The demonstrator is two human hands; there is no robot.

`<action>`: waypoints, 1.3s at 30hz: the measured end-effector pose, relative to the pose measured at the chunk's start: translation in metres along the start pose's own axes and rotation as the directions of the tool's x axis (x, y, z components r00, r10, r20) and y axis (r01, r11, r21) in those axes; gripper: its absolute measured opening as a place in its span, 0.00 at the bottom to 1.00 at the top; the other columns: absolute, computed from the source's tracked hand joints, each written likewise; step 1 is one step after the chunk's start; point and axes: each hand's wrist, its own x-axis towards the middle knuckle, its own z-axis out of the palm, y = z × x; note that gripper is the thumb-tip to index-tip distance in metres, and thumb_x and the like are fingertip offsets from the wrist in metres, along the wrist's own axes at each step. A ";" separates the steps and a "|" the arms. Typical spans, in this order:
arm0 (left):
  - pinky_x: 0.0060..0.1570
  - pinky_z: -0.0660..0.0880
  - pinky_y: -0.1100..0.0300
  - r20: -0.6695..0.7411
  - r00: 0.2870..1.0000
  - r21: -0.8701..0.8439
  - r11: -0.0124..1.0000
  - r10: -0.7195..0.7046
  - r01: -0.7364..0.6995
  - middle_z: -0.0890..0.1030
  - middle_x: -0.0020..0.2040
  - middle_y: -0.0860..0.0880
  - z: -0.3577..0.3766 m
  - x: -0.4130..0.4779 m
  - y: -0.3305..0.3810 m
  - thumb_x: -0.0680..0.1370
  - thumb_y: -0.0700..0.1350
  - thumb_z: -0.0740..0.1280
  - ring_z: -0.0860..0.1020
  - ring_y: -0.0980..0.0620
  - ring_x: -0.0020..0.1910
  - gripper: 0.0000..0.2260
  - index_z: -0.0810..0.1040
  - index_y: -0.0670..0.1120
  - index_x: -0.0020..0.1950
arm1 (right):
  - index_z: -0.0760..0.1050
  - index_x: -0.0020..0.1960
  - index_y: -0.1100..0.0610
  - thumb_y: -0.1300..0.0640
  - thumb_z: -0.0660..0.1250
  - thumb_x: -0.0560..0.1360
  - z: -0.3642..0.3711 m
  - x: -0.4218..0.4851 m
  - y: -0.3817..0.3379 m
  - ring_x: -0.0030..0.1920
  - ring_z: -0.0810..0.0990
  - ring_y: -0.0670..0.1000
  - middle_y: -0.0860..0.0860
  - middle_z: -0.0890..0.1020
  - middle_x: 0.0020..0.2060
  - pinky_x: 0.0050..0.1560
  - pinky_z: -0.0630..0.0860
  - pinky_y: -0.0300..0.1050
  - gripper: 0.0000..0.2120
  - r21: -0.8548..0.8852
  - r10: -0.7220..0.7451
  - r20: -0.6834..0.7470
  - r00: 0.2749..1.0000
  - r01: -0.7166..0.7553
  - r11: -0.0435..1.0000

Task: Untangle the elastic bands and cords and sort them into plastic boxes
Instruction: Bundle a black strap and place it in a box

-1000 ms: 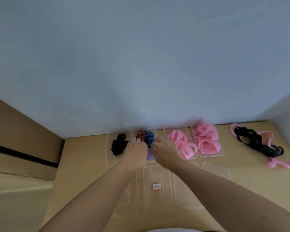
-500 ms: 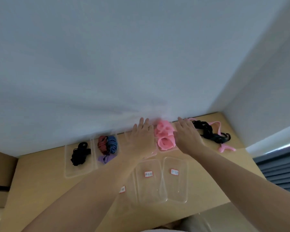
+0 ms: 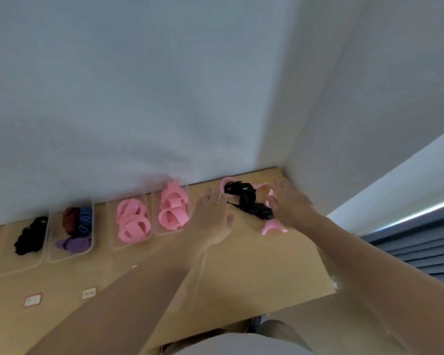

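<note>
Head view puts both hands at the loose tangle (image 3: 249, 203) of black and pink bands; a second ago they were together at the box of striped bands (image 3: 69, 255), far off to the left hand's outer side now, and half a second ago they were passing over the pink boxes. The left hand (image 3: 212, 213) hovers just beside the tangle's near-left edge, fingers straight and spread wide, holding nothing; the right hand (image 3: 291, 204) lies on the tangle's other side, fingers extended and equally empty, its thumb close to the black bands; whether it touches them I cannot tell. The tangle sits on the table (image 3: 241, 265) between the two hands, a pink strip (image 3: 273, 226) trailing out under the right wrist. The nearest pink box (image 3: 156, 216) stands just outside the left hand. My reading: the last sorted piece has been dropped off and a fresh round of untangling is starting; this pile looks like the only unsorted material left, so the task seems well advanced.
</note>
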 end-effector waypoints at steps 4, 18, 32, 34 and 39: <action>0.78 0.57 0.49 0.049 0.994 -0.201 0.974 -0.099 0.107 0.58 0.82 0.41 0.017 0.005 0.030 0.85 0.52 0.58 0.56 0.42 0.81 0.27 0.58 0.42 0.81 | 0.69 0.73 0.55 0.53 0.56 0.84 -0.007 0.006 0.040 0.66 0.73 0.56 0.54 0.73 0.70 0.60 0.70 0.49 0.19 0.032 0.041 0.103 0.994 -0.044 0.999; 0.56 0.80 0.53 0.544 0.732 -0.838 -0.227 -0.409 0.496 0.80 0.58 0.42 0.049 0.040 0.065 0.83 0.40 0.65 0.80 0.46 0.57 0.05 0.76 0.40 0.58 | 0.69 0.57 0.64 0.59 0.67 0.78 0.031 0.025 0.027 0.33 0.83 0.53 0.53 0.85 0.33 0.30 0.77 0.46 0.12 0.220 0.027 0.376 0.926 -0.117 0.968; 0.49 0.83 0.49 0.614 0.695 -0.789 -0.328 -0.374 0.520 0.84 0.51 0.37 0.064 0.061 0.087 0.82 0.33 0.65 0.84 0.40 0.51 0.07 0.78 0.33 0.58 | 0.72 0.50 0.61 0.54 0.64 0.73 0.051 0.047 0.042 0.30 0.75 0.48 0.48 0.77 0.32 0.26 0.64 0.38 0.12 0.207 0.037 0.311 0.950 -0.106 0.973; 0.52 0.83 0.48 0.611 0.697 -0.790 -0.348 -0.375 0.505 0.84 0.52 0.36 0.066 0.059 0.085 0.82 0.33 0.66 0.84 0.40 0.53 0.07 0.78 0.33 0.59 | 0.72 0.50 0.61 0.54 0.64 0.74 0.052 0.048 0.042 0.29 0.75 0.46 0.48 0.77 0.32 0.23 0.64 0.34 0.11 0.258 0.023 0.310 0.951 -0.107 0.960; 0.55 0.82 0.47 0.595 0.667 -0.803 -0.370 -0.448 0.467 0.80 0.49 0.40 0.066 0.056 0.074 0.83 0.37 0.64 0.78 0.49 0.43 0.07 0.77 0.37 0.59 | 0.73 0.44 0.55 0.58 0.62 0.76 0.046 0.048 0.042 0.29 0.72 0.48 0.48 0.76 0.31 0.28 0.66 0.40 0.03 0.337 -0.010 0.272 0.962 -0.086 0.937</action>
